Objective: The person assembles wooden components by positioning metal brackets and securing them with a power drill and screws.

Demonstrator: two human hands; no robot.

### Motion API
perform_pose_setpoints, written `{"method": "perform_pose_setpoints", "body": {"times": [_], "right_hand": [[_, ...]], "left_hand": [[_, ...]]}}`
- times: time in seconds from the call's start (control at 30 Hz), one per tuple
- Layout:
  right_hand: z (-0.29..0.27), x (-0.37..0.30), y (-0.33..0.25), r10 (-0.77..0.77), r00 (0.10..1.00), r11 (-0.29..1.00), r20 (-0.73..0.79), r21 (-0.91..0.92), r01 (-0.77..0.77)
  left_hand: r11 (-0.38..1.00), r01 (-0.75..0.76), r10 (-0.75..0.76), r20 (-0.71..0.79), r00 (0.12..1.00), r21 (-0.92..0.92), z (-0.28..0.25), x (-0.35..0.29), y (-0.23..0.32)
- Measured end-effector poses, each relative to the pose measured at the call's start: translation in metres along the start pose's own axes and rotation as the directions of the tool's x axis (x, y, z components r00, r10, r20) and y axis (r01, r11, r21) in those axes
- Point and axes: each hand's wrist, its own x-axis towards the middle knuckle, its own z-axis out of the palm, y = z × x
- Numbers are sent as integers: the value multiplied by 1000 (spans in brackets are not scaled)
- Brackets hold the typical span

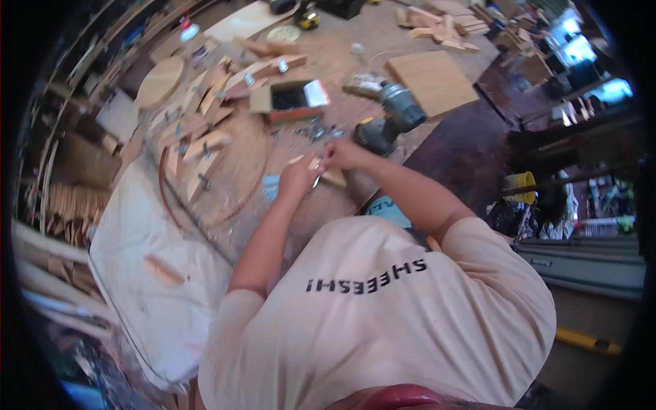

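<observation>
- Near the counter's front edge, both hands meet over a small wood block lying on the dusty top.
- Left hand: fingers curled closed around the block's near end, apparently to steady it; a thin pale piece, perhaps a screw, shows at the fingertips, too small to be sure.
- Right hand: fingers pinched shut on the block's far end or on a small part there; which of the two cannot be told.
- Just beyond the hands, a scatter of screws lies loose on the counter, likely kept within easy reach.
- Behind the screws sits an open cardboard box, flaps spread, near the middle of the counter.
- Just right of the hands a cordless drill lies on its side, handle towards the person, set down close by.
- Towards the left edge, a row of wood pieces with metal fittings is laid out, seemingly finished ones put aside.
- A square board lies towards the right edge, and a round wood disc near the far-left corner.
- More offcuts are heaped at the far-right corner.
- Off the counter's left front, a white sheet covers something low, one wood scrap resting on it.
</observation>
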Motion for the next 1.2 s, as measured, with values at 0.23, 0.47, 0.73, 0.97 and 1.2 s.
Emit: {"method": "perform_pose_setpoints", "body": {"times": [0.23, 0.47, 0.73, 0.97, 1.2], "right_hand": [[9, 27, -25, 36, 988, 878, 150, -476, 41], [2, 23, -21, 126, 985, 951, 117, -297, -86], [11, 17, -8, 52, 990, 984, 130, -178, -28], [15, 13, 11, -112, 994, 991, 14, -77, 113], [-12, -96, -7, -37, 980, 964, -197, 253, 87]], "left_hand": [[962, 73, -58, 67, 996, -262, 9, 1, -17], [642, 217, -17, 269, 963, -736, 5, -18, -19], [655, 291, -76, 322, 944, -697, 15, -14, -26], [818, 192, -81, 222, 972, -542, 2, -6, -14], [699, 302, -131, 299, 945, -648, -11, -10, -5]]}}
